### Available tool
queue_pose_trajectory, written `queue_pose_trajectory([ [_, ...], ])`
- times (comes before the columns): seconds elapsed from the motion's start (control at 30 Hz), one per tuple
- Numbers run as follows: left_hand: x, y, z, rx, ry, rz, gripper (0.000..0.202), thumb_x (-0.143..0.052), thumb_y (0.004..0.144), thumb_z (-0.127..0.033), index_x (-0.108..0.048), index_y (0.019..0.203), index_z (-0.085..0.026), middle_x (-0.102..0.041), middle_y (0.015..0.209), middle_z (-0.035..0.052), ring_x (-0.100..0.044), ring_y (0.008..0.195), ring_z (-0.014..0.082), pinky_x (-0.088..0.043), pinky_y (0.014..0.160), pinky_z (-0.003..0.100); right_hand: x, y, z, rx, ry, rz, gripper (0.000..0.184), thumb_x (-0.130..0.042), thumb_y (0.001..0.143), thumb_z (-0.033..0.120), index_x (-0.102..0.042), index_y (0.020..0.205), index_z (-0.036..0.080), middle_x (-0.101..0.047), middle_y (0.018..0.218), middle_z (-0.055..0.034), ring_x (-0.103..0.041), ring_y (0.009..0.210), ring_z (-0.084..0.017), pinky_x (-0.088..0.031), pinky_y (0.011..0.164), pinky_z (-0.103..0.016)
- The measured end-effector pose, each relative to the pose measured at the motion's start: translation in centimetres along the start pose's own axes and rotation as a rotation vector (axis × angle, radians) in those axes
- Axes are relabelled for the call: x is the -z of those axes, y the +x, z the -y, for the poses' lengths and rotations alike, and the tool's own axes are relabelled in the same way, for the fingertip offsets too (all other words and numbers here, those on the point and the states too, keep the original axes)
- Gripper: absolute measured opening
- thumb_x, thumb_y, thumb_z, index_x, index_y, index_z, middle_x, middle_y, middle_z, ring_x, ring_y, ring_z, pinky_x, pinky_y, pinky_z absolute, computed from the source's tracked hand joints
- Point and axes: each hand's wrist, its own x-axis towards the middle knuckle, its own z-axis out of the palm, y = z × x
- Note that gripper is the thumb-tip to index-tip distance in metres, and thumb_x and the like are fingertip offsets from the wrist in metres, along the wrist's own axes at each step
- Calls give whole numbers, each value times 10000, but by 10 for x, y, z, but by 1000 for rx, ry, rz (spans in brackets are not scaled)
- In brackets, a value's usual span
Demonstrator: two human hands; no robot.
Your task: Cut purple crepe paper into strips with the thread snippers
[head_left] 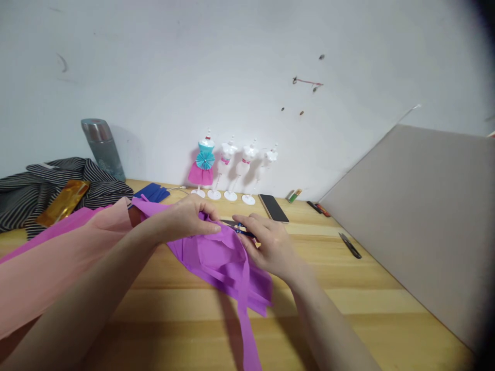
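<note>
"Two holdings, head view. First?"

"Left hand (195,217): thumb and fingers pinched on purple fabric (218,253), which hangs below it."

"Second?"

"Right hand (268,241): fingers closed round blue-handled scissors (244,232), blades pointing at the left thumb."

"Fabric, position?"

"Between and beneath both hands, over the wooden table (371,304); one long strip trails down, nearer the right."

"Behind?"

"Four small dress forms (249,152), standing; one phone (274,208), flat."

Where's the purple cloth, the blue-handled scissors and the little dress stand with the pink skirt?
Purple cloth (216,253): head view, on its bunched middle.
Blue-handled scissors (243,232): head view, on the handle.
Little dress stand with the pink skirt (205,160): head view, on its blue fan-shaped bow.
</note>
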Motion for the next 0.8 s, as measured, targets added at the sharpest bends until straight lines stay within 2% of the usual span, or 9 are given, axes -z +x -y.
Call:
queue_pose_trajectory([
  [0.17, -1, -1, 1, 17, 3, -38, 151, -642, 689, -290, -713, 674, -159, -604, 641, 0, -502, 643, 119, -390, 575, 214, 0, 1, 0, 16, -77, -20, 251, -437, 957, 238, -589, 1101, 100, -632, 743, -70, -561, 592, -156, -434, 544, -267],
  [0.47, 0, -1, 1, 90, -5, -35, 182, -639, 679, -322, -732, 699, -167, -618, 645, 6, -506, 621, 118, -379, 535, 212, -1, 3, 0, 49, -159, -6, 283, -368, 999, 298, -553, 1116, 119, -640, 764, -73, -566, 582, -150, -414, 514, -251],
  [0.8, 0, -1, 4, 32, 5, -37, 168, -641, 692, -316, -705, 660, -164, -597, 636, -1, -507, 640, 120, -386, 560, 216, -1, 2, 0, 47, -100, 26, 273, -359, 1003, 283, -543, 1106, 110, -645, 794, -87, -593, 618, -156, -440, 538, -250],
])
